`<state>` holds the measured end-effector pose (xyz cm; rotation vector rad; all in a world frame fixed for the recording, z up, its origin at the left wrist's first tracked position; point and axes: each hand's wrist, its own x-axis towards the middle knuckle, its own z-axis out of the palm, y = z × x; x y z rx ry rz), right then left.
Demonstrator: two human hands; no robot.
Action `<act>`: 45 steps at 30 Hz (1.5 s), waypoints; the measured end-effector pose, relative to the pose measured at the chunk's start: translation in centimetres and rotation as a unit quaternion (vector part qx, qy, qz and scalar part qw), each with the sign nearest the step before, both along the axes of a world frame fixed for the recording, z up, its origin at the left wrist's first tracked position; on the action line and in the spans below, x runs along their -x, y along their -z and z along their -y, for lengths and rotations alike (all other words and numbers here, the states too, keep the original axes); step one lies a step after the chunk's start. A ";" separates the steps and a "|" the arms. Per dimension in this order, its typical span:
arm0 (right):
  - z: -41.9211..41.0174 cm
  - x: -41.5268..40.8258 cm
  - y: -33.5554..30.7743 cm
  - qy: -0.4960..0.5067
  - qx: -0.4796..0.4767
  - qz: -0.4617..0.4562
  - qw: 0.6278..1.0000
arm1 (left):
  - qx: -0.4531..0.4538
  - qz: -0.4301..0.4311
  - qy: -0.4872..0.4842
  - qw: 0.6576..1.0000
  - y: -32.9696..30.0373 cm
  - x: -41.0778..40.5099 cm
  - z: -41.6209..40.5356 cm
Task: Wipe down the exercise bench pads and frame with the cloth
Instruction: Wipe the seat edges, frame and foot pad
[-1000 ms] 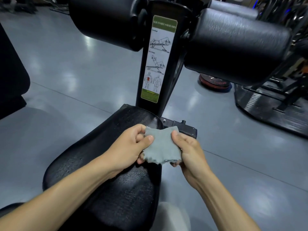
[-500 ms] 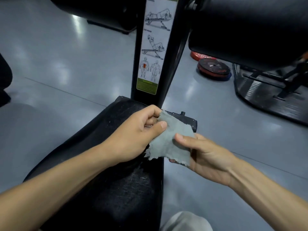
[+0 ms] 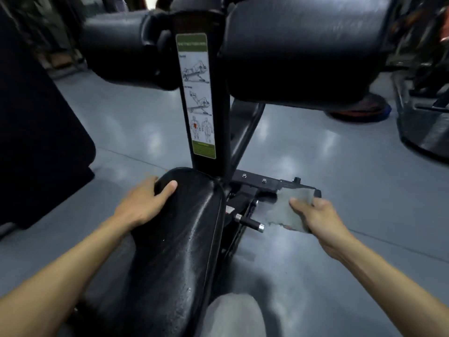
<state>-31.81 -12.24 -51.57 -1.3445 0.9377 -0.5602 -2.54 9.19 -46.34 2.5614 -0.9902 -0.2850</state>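
The left hand grips the seat pad's front edge; right of that pad, the right hand pinches the grey cloth against the frame bracket.

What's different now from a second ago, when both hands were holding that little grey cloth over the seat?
The left hand let go of the cloth and moved left, and now grips the front end of the seat pad. The right hand carried the cloth out to the right, against the black frame bracket beside the seat. The bench itself and the instruction sticker stayed put.
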 end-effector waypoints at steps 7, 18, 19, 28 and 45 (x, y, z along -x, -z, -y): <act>1.6 -3.5 1.1 -0.100 0.046 0.009 0.994 | -0.026 -0.088 -0.071 0.993 0.1 0.7 0.6; -1.0 -7.9 3.7 -0.148 0.017 0.103 0.983 | -0.009 0.132 -0.071 0.989 4.2 9.0 0.8; -1.5 -8.4 3.5 -0.155 0.021 0.107 0.982 | -0.005 0.138 -0.077 0.987 4.3 9.1 0.9; -2.7 -12.6 1.7 -0.181 0.037 0.159 0.970 | 0.000 0.158 -0.100 0.982 4.1 9.3 1.6; 7.2 -14.0 2.2 -0.125 0.099 0.158 0.974 | 0.003 0.170 -0.106 0.980 4.2 9.2 1.8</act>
